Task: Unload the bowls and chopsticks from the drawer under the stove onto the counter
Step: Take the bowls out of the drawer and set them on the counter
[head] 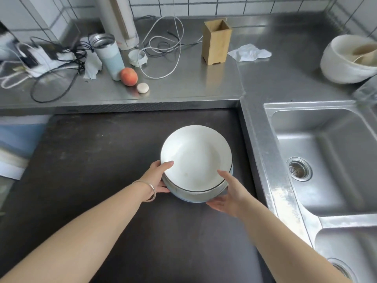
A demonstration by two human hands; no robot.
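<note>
A stack of white bowls (195,158) with dark rims sits over the dark stove surface (102,160), near its right side. My left hand (158,174) grips the stack's left rim, thumb over the edge. On the stack's lower right side, my right hand (226,193) cups it, with fingers under the bottom bowl. An empty wooden chopstick holder (216,41) stands at the back of the steel counter (193,84). No chopsticks and no drawer are in view.
A double steel sink (326,160) lies to the right. On the counter are a white pot (346,60), a crumpled tissue (248,53), a peach (129,76), a flask (109,56), a lid (137,57), tangled cables (159,48) and a power strip (38,56).
</note>
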